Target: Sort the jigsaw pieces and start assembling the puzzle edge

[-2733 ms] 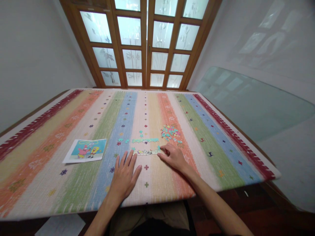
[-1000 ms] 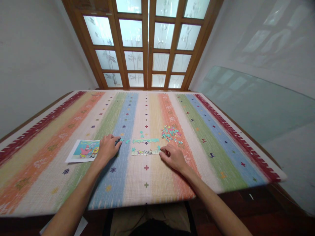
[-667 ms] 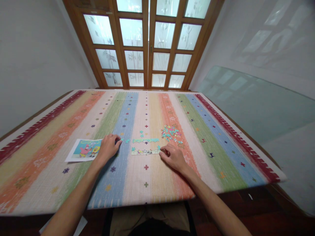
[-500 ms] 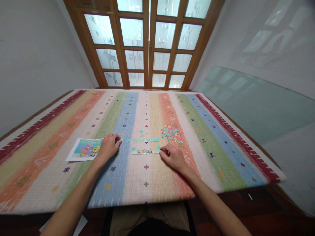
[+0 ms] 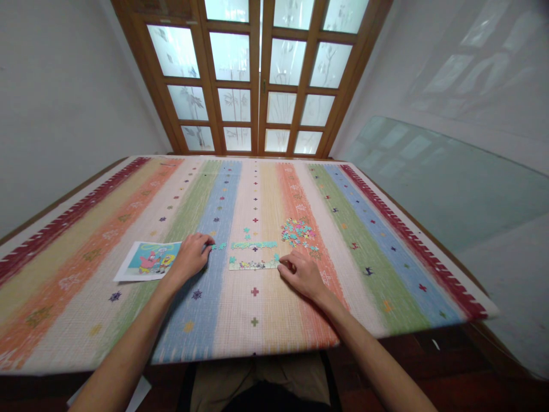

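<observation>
My left hand [image 5: 193,255] is at the left of the puzzle, thumb and fingers bent together at a small teal puzzle piece [image 5: 214,247]. Just right of it lies another teal piece [image 5: 222,246]. My right hand [image 5: 302,272] rests on the cloth with fingers loosely bent and apart, its tips at the right end of the joined bottom strip [image 5: 254,265]. Behind that strip runs a separate joined teal-green row [image 5: 254,245]. A few loose teal pieces [image 5: 247,230] lie farther back. The picture sheet [image 5: 148,260] with cartoon figures is partly hidden by my left hand.
A heap of mixed loose pieces [image 5: 298,230] lies beyond my right hand, with a few strays at its near edge. The striped tablecloth [image 5: 343,309] covers the table. A glass panel [image 5: 450,183] stands at the right wall; wooden doors [image 5: 259,86] are behind.
The teal piece at my left fingertips has shifted slightly nearer to me and closer to the piece on its right. My right hand stays in place.
</observation>
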The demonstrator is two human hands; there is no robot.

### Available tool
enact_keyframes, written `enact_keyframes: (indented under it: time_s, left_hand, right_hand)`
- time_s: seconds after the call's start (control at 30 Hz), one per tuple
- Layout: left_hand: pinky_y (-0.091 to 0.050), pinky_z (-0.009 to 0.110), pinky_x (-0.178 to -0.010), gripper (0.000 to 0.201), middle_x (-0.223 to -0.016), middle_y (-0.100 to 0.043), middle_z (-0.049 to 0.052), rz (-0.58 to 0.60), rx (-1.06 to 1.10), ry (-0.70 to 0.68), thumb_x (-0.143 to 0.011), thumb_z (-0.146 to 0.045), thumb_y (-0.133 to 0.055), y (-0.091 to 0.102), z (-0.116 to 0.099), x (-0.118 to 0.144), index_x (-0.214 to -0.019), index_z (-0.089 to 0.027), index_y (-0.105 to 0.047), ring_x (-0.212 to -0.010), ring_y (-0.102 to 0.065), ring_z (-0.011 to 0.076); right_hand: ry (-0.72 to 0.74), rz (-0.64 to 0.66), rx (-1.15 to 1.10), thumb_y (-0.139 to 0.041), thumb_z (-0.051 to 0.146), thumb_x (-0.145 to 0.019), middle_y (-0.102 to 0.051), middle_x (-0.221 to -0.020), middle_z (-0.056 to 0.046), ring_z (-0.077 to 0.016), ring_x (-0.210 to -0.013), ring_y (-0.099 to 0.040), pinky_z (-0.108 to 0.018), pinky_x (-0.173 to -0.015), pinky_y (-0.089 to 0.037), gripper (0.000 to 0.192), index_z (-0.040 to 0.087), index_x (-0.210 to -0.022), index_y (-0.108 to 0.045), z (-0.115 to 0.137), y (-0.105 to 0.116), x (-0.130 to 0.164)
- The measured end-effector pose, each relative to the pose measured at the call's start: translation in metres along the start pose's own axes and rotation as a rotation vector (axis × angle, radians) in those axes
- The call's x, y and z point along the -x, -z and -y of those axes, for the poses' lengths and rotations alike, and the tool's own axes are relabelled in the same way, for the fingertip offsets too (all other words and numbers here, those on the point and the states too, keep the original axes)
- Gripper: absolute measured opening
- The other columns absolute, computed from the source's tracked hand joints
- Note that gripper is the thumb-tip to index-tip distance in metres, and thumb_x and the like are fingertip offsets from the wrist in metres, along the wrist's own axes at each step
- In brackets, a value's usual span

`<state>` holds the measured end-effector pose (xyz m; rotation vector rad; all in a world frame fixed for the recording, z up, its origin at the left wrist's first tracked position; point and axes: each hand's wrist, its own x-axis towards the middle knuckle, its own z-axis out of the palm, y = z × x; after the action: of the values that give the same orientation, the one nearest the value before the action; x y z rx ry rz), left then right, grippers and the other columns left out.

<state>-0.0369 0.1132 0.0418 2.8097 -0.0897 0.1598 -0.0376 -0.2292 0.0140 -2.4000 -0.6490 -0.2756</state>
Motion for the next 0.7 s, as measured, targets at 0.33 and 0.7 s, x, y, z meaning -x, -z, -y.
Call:
enact_keyframes:
  time_s: [0.33,0.7]
  left_hand:
    - [-0.048,0.046,-0.096,0.037,-0.104,-0.073,0.012,-0.022,0.06,0.021,-0.084,-0.019,-0.047,0.0012,-0.0018,0.0024,-0.117,-0.015,-0.064,-0.104,-0.065,0.0312]
    - [-0.046,0.048,-0.098,0.049,-0.106,-0.073,0.014,-0.036,0.054,0.032,-0.083,-0.036,-0.053,0.0035,0.0008,0.0077,-0.125,-0.013,-0.063,-0.105,-0.064,0.0332]
  right_hand:
    - [0.003,-0.008,-0.002,-0.062,0.023,-0.087,-0.068,-0.077,-0.003,-0.0168,-0.068,-0.06,-0.028,-0.065,-0.041,0.011,0.02,-0.085,-0.072,0.0003,-0.0003,0.0005]
    - [0.017,-0.017,-0.006,-0.063,0.022,-0.085,-0.068,-0.076,-0.003,-0.0167,-0.067,-0.059,-0.028,-0.066,-0.04,0.011,0.018,-0.088,-0.072,-0.0014,-0.0011,-0.0002]
